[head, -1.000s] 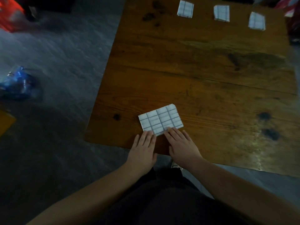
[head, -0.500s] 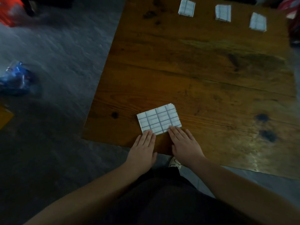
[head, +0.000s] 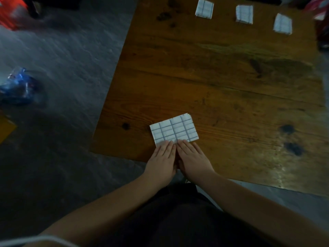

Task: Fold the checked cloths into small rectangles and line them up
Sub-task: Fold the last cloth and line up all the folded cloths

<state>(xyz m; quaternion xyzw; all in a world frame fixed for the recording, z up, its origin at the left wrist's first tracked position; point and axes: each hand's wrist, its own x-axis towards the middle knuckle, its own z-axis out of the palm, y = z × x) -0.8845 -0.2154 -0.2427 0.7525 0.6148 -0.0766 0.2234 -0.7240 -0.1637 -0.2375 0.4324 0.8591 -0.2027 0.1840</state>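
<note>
– Brown wood is seen across the table [head: 231,86]. What is laid on it?

– A checked cloth [head: 174,130], white with dark lines, is laid flat close to the near edge. It is folded into a rectangle and turned slightly askew to that edge.

– How are the hands placed?

– The left hand [head: 162,161] and the right hand [head: 193,159] are laid side by side, the index fingers just beside each other. The fingers are kept straight and flat, and nothing is gripped. The fingertips of both hands are pressed on the near long edge of the cloth.

– Is anything else found on the table?

– Three smaller rectangles are set in a row along the far edge, well apart from one another: the left folded cloth [head: 204,8], the middle folded cloth [head: 244,14] and the right folded cloth [head: 282,24], the last set a little nearer.

– And off the table?

– A crumpled blue bag [head: 17,88] is seen on the grey floor [head: 62,50] at the left. Something red [head: 10,13] is blurred in the far left corner.
</note>
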